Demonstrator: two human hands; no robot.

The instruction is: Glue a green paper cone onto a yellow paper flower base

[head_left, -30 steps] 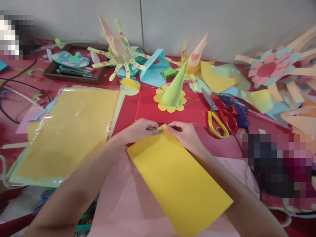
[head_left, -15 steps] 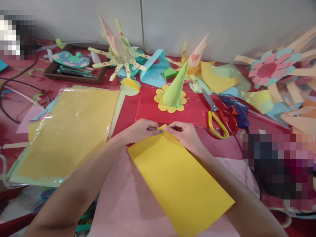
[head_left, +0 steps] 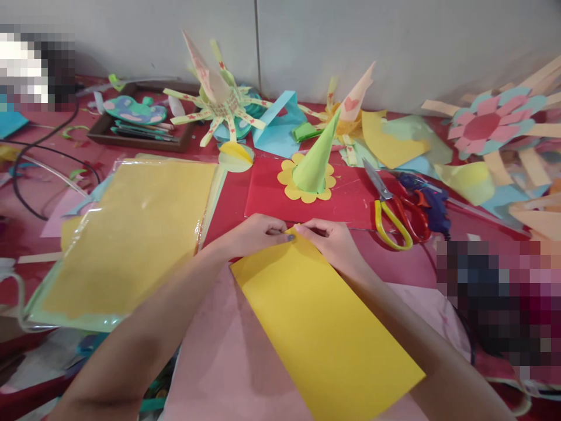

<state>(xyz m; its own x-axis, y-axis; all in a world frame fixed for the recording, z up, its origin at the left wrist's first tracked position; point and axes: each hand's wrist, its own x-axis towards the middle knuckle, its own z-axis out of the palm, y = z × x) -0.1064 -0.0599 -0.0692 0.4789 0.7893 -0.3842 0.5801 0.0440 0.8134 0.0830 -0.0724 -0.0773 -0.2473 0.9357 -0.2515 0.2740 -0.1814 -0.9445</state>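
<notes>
Both hands pinch one corner of a yellow sheet of paper (head_left: 324,327), which slants down toward me over a large pink sheet (head_left: 219,362). My left hand (head_left: 265,235) grips the corner from the left, thumb on top. Close beside it, my right hand (head_left: 326,238) is closed on the same corner, its curled fingers partly hidden. Just beyond the hands, a green paper cone (head_left: 315,164) stands on a yellow scalloped paper flower (head_left: 287,178), on a flat red piece (head_left: 267,199).
Scissors (head_left: 388,204) with yellow and red handles lie right of the cone, beside a blue glue gun (head_left: 427,202). A plastic packet of yellow paper (head_left: 135,240) lies left. Behind are a brown tray (head_left: 135,140), paper crafts (head_left: 223,108) and a pink paper flower (head_left: 482,126).
The view has shifted slightly, so everything appears a little further right and lower. Both hands keep their pinch on the yellow paper's corner.
</notes>
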